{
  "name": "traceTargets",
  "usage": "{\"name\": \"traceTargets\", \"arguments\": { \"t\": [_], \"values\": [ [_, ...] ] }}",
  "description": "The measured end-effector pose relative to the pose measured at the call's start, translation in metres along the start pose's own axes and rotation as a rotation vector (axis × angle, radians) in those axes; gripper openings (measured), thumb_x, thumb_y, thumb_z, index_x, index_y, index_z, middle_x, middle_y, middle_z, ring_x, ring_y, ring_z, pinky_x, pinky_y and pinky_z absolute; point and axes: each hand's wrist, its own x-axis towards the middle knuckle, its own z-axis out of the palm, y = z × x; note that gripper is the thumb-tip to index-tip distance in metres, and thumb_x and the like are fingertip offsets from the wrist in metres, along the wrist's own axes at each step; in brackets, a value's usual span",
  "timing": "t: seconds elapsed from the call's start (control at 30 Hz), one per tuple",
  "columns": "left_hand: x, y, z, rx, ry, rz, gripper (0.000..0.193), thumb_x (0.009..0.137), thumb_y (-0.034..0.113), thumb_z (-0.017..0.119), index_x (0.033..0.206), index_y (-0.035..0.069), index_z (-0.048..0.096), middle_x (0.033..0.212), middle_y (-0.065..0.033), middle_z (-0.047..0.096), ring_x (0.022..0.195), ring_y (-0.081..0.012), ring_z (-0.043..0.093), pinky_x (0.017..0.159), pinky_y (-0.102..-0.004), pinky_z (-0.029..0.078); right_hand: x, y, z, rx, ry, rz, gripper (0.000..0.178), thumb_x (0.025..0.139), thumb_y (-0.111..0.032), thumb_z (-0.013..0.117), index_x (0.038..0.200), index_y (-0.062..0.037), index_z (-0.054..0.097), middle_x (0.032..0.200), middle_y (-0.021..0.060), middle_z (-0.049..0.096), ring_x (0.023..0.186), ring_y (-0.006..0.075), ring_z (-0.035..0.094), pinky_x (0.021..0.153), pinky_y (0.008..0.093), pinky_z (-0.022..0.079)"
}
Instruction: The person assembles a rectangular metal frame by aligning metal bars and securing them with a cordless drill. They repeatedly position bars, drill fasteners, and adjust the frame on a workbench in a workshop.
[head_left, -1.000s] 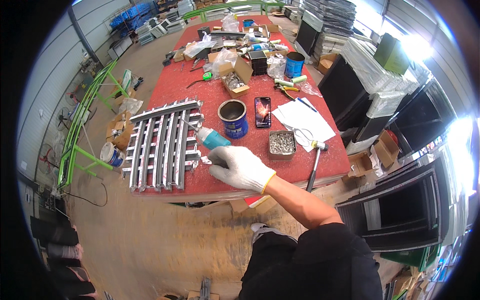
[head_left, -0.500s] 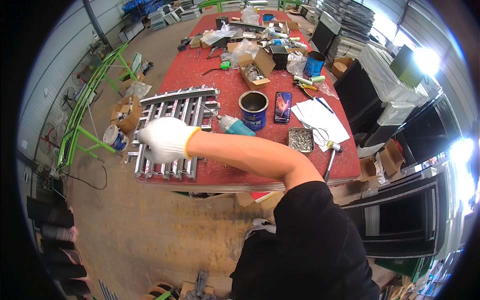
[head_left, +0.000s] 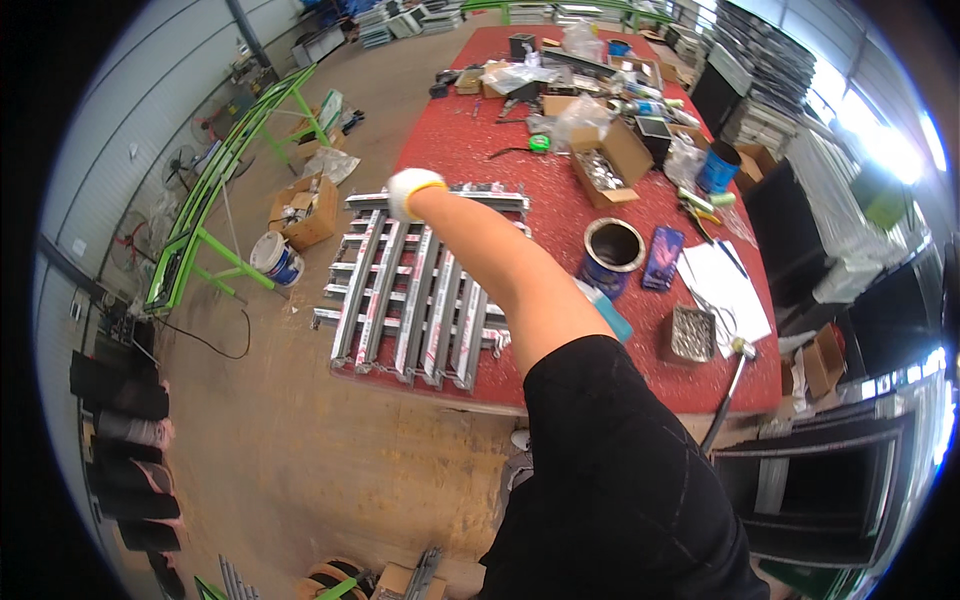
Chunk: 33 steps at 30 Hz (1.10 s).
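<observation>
My right hand (head_left: 413,193), in a white knit glove with a yellow cuff, is at the far end of a stack of grey metal profiles (head_left: 400,290). It touches or hovers over the crosswise bar (head_left: 480,203) there; its fingers are smeared and turned away, so its grip is hidden. The profiles lie crossed in layers on the red table (head_left: 460,125), near its left edge. A teal power tool (head_left: 612,318) lies mostly hidden behind my right forearm. My left hand is out of view.
Right of my arm are a blue pail (head_left: 612,256), a phone (head_left: 663,258), a tin of small metal parts (head_left: 690,334), white papers (head_left: 735,290) and a hammer (head_left: 728,392). Farther back lies an open carton (head_left: 607,165). A green metal stand (head_left: 200,225) is at the left.
My right hand has moved from the near left part of the profile stack to its far end. The view has shifted, so the table appears farther right. The forearm now covers most of the power tool.
</observation>
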Motion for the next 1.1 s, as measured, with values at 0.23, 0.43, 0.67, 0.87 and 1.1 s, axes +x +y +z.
{"name": "traceTargets", "arguments": {
  "t": [0.23, 0.43, 0.67, 0.87, 1.1],
  "values": [
    [0.016, -0.049, 0.062, 0.089, 0.063, -0.060, 0.029, 0.109, 0.019, 0.054, 0.120, -0.004, 0.065, 0.091, -0.0065, 0.058, 0.079, -0.0180, 0.057, 0.063, -0.0292, 0.046, 0.046, 0.087, 0.061, -0.072, -0.036, 0.267, 0.030, 0.089, -0.018, 0.068, 0.115, -0.0095, 0.082, 0.125, 0.0178, 0.076, 0.115, 0.0345, 0.074, 0.096, 0.0453, 0.060],
    [0.011, -0.061, 0.145, 0.225, 0.120, -0.103, 0.031, 0.108, 0.016, 0.051, 0.119, -0.011, 0.061, 0.081, -0.0020, 0.043, 0.076, -0.0175, 0.048, 0.069, -0.0335, 0.043, 0.060, 0.107, 0.114, -0.111, 0.038, 0.241, 0.028, 0.097, -0.022, 0.061, 0.114, -0.0102, 0.080, 0.125, 0.0145, 0.075, 0.118, 0.0322, 0.072, 0.096, 0.0481, 0.057],
    [0.017, -0.061, 0.183, 0.376, 0.053, -0.279, 0.030, 0.109, 0.031, 0.053, 0.100, 0.005, 0.063, 0.083, 0.0000, 0.045, 0.079, -0.0170, 0.051, 0.086, -0.0581, 0.048, 0.059, 0.111, 0.130, -0.076, 0.079, 0.185, 0.033, 0.101, -0.020, 0.054, 0.125, -0.0055, 0.070, 0.126, 0.0194, 0.072, 0.116, 0.0358, 0.070, 0.097, 0.0541, 0.053],
    [0.021, -0.070, 0.163, 0.289, -0.093, -0.316, 0.029, 0.108, 0.026, 0.057, 0.115, 0.000, 0.068, 0.100, -0.0082, 0.070, 0.091, -0.0237, 0.069, 0.086, -0.0623, 0.063, 0.060, 0.110, 0.102, 0.055, 0.071, 0.081, 0.033, 0.098, -0.014, 0.055, 0.125, -0.0003, 0.068, 0.129, 0.0238, 0.069, 0.123, 0.0390, 0.067, 0.101, 0.0554, 0.052],
    [0.022, -0.062, 0.134, 0.143, -0.062, -0.278, 0.030, 0.108, 0.026, 0.057, 0.121, 0.001, 0.068, 0.101, -0.0108, 0.071, 0.089, -0.0227, 0.067, 0.075, -0.0434, 0.057, 0.053, 0.073, 0.040, 0.036, 0.159, -0.063, 0.033, 0.093, -0.010, 0.059, 0.123, 0.0015, 0.068, 0.129, 0.0241, 0.068, 0.122, 0.0386, 0.066, 0.100, 0.0526, 0.055]
  ]
}}
